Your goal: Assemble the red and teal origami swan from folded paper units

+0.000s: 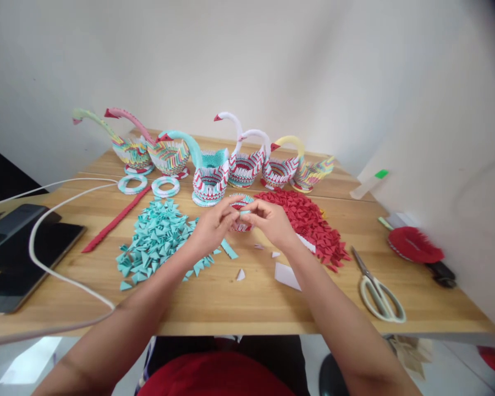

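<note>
My left hand (216, 220) and my right hand (271, 221) meet at the middle of the table, fingers pinched together. Between their fingertips is a small teal folded paper piece (245, 213). Right behind the fingers stands a round body of interlocked red, white and teal paper pieces (242, 198), partly hidden by my hands. To the left spreads a heap of teal folded paper triangles (160, 236). A heap of red folded paper triangles (303, 220) lies to the right. A few white paper triangles (241, 274) are scattered in front.
Several paper swans (210, 184) line the back. Two paper rings (165, 187) and a long red paper strip (117, 220) lie left, near a white cable (61, 275) and a dark tablet (33, 269). Scissors (379, 291) and a red paper disc (414, 245) lie right.
</note>
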Tool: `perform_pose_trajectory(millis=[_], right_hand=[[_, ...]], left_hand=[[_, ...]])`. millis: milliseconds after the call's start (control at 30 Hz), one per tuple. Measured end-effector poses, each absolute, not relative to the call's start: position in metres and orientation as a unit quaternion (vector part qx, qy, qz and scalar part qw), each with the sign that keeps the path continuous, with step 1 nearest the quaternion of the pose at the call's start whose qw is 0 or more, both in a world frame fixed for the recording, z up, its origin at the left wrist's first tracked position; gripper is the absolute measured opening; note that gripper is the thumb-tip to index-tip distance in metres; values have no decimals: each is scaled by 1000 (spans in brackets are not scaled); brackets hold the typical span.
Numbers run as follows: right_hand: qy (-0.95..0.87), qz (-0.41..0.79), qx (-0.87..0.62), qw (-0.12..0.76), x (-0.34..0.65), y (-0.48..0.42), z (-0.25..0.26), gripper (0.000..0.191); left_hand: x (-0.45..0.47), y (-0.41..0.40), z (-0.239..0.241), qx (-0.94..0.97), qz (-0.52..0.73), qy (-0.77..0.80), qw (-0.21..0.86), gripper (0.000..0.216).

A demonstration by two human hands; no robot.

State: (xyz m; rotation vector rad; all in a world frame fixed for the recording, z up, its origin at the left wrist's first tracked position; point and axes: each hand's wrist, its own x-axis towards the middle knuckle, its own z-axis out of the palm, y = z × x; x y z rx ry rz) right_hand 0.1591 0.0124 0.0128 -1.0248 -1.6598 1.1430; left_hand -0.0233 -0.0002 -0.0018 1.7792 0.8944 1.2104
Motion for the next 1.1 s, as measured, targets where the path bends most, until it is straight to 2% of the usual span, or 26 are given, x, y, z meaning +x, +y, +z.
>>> perform_pose_trajectory(millis=[133, 300, 433, 633, 833, 1100], right_hand=[[-697, 347, -463, 423, 175, 20, 12, 15], [-737, 280, -482, 381, 180, 19, 8, 12], [-755, 265, -492, 345, 177, 17, 4, 13], [-764, 271, -487, 326, 178, 15, -1, 14], [-737, 308, -482, 361, 176, 13, 0, 15], [-733, 321, -480, 361, 176, 13, 0, 17]], left_hand=[[-39, 11, -4, 815, 407, 384, 150, 41], [-42, 22, -19, 884, 278, 377, 13, 41], [-33, 29, -27, 891, 239, 385, 17, 37], [-26, 37, -30, 888, 234, 386, 81, 15], [-23, 36, -27, 886, 245, 382, 93, 16], [-20, 35, -23, 888, 256, 367, 101, 19]])
